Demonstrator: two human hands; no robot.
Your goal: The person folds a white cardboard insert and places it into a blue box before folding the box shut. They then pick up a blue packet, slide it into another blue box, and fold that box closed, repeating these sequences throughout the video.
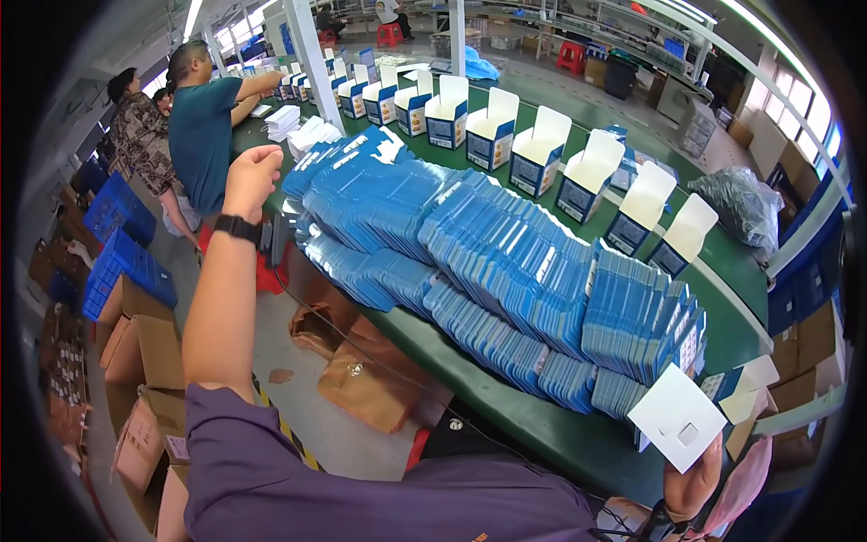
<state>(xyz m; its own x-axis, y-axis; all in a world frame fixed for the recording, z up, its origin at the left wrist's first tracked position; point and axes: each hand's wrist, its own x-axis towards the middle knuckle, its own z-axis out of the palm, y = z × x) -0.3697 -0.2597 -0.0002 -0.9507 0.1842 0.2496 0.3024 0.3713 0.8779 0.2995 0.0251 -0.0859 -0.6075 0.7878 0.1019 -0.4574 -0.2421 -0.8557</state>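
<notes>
R hand (694, 481) gripping white sq. card (664, 425), nr. R end of counter (542, 443).
L hand (253, 176) loosely clenched, raised nr. L end of blue flat-carton stacks (506, 262); open boxes (536, 173) in row beyond.

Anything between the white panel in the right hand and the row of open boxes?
Yes: the right end of the piled blue cartons lies on the green table between the white panel in the right hand and the row of open boxes. Panel height against the pile: can't tell.
</notes>
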